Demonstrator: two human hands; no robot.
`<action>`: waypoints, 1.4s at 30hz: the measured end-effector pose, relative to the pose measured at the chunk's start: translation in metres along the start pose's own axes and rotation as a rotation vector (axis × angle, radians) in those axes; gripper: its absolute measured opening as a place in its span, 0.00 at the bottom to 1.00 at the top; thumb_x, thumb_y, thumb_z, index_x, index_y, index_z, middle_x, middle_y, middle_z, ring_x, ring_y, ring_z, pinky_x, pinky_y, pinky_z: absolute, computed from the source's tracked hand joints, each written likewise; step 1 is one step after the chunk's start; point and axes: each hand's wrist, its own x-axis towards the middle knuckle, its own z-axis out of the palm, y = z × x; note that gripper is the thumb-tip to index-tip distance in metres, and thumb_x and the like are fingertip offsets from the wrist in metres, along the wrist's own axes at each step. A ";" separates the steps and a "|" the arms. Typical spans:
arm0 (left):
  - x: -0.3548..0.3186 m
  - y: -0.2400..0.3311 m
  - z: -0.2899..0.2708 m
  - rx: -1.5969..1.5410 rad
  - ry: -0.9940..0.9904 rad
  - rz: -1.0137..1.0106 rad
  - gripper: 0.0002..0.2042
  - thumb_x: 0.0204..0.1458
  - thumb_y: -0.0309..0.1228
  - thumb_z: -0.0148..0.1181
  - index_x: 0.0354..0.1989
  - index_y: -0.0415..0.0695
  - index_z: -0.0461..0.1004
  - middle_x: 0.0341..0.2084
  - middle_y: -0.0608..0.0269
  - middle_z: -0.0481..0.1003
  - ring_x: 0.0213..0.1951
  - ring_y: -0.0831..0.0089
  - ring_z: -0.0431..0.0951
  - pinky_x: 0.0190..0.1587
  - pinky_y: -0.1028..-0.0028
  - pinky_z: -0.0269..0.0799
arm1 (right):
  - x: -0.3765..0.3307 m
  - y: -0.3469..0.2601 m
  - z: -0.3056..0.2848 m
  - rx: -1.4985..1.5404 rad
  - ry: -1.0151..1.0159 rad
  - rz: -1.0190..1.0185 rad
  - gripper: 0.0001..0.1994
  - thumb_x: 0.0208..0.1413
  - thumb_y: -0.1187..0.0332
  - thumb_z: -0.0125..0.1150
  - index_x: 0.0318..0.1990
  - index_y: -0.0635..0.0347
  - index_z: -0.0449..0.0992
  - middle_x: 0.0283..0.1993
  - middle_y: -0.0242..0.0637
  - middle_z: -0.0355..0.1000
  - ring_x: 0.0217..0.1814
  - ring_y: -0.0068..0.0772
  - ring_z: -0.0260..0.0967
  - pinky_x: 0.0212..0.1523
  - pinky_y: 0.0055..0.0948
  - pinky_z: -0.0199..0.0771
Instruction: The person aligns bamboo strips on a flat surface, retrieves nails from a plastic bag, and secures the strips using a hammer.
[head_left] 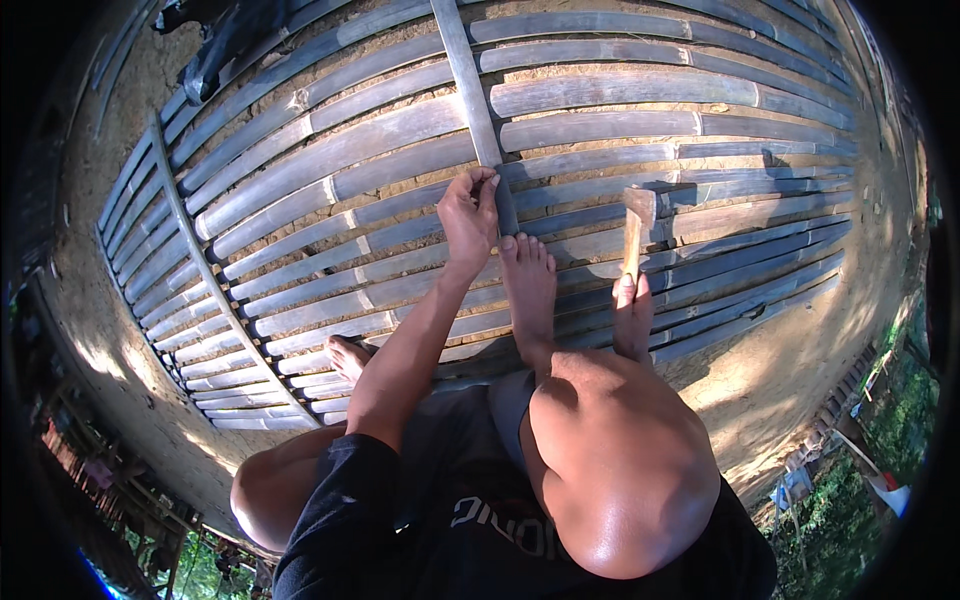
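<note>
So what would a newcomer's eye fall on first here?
Probably the greyish bamboo slats, filling the upper and middle view. Next, the hatchet-like tool in the right-hand grip, right of centre. Then the left-hand grip at the crosswise strip, just above a bare foot.

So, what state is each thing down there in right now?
Left grip: fingers curled at the middle strip; whether they pinch anything is unclear.
Right grip: closed on the hatchet.
Hatchet: held by its wooden handle, head pointing forward.
Middle strip: lying across the bamboo slats.
Bamboo slats: side by side with gaps, partly shaded.
Right foot: bare, toes at the middle strip's near end.
</note>
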 end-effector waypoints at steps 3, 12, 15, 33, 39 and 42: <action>-0.002 -0.002 0.005 0.171 0.083 0.171 0.04 0.58 0.22 0.65 0.39 0.37 0.79 0.31 0.57 0.78 0.32 0.69 0.80 0.37 0.69 0.75 | 0.003 -0.017 0.029 -0.110 -0.120 -0.054 0.17 0.74 0.58 0.47 0.51 0.67 0.69 0.29 0.38 0.68 0.30 0.34 0.66 0.32 0.37 0.67; -0.003 -0.009 0.006 0.284 0.147 0.375 0.04 0.55 0.20 0.65 0.38 0.40 0.81 0.30 0.55 0.76 0.29 0.60 0.79 0.33 0.65 0.75 | 0.021 -0.046 0.055 -0.225 -0.302 -0.250 0.18 0.74 0.56 0.47 0.52 0.66 0.69 0.29 0.43 0.70 0.30 0.43 0.69 0.33 0.40 0.69; -0.004 -0.011 0.009 0.245 0.169 0.334 0.04 0.55 0.21 0.66 0.38 0.40 0.82 0.30 0.55 0.76 0.29 0.60 0.79 0.34 0.65 0.75 | 0.025 -0.047 0.056 -0.241 -0.323 -0.276 0.18 0.74 0.56 0.47 0.52 0.66 0.69 0.29 0.44 0.70 0.30 0.46 0.70 0.33 0.41 0.69; -0.009 -0.012 0.021 0.092 0.284 0.231 0.03 0.54 0.18 0.65 0.35 0.36 0.80 0.29 0.58 0.76 0.29 0.69 0.78 0.35 0.72 0.73 | 0.037 -0.061 0.062 -0.277 -0.383 -0.305 0.21 0.73 0.52 0.47 0.53 0.64 0.70 0.34 0.60 0.74 0.37 0.68 0.73 0.36 0.51 0.72; -0.013 -0.005 0.013 0.002 0.241 0.138 0.04 0.54 0.20 0.67 0.38 0.36 0.82 0.30 0.58 0.77 0.28 0.70 0.79 0.34 0.71 0.75 | 0.037 -0.065 0.051 -0.345 -0.355 -0.241 0.20 0.73 0.53 0.48 0.47 0.65 0.70 0.30 0.58 0.72 0.33 0.66 0.71 0.33 0.49 0.70; -0.013 -0.005 0.012 0.069 0.226 0.167 0.04 0.54 0.21 0.67 0.37 0.36 0.82 0.30 0.58 0.77 0.28 0.69 0.78 0.34 0.70 0.75 | 0.038 -0.070 0.049 -0.313 -0.341 -0.249 0.19 0.73 0.53 0.49 0.46 0.65 0.70 0.29 0.58 0.71 0.32 0.65 0.71 0.33 0.49 0.70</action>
